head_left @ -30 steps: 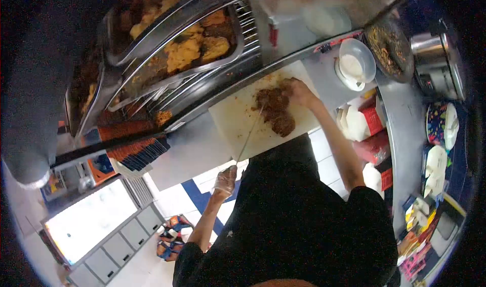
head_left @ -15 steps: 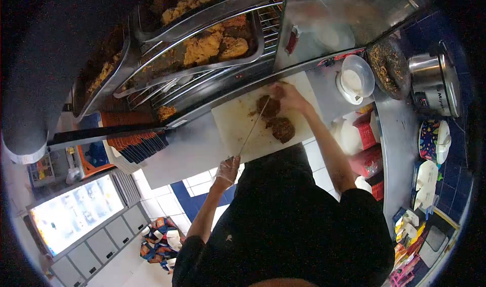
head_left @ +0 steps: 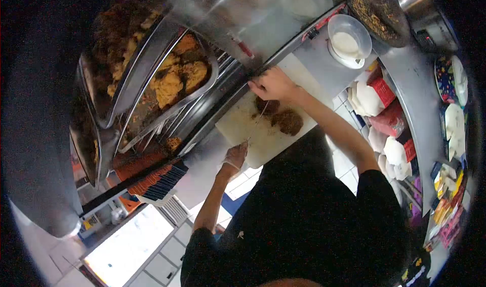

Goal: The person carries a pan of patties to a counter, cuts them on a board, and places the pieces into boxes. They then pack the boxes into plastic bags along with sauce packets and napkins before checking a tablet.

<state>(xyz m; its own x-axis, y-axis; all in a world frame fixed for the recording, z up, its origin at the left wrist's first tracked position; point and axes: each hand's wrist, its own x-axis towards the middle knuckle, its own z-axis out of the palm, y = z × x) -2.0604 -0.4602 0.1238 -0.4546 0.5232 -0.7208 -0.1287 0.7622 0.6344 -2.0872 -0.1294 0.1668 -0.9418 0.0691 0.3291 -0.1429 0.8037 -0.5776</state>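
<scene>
My left hand (head_left: 235, 156), in a clear glove, is closed around the handle end of a long thin knife (head_left: 260, 116). Its blade reaches across a white cutting board (head_left: 263, 147) to a dark brown piece of food (head_left: 267, 105). Beside that piece lies a second, rounder brown piece (head_left: 288, 122), with crumbs around both. My right hand (head_left: 273, 84) is over the board's far edge, close to the metal frame of the display case. Its fingers are curled, and what they hold, if anything, is hidden.
A display case holds metal trays (head_left: 215, 66) of fried food. Right of the board are a clear bowl (head_left: 349, 40), a dark mortar (head_left: 379, 16) and a metal pot (head_left: 428, 21). Stacked dark-and-orange packets (head_left: 159, 181) stand left, and white-and-red packages (head_left: 374, 97) lie below the counter's right side.
The view has rotated and shifted. My right hand has moved from beside the brown piece toward the case frame, with its fingers more curled. My left hand still holds the knife.
</scene>
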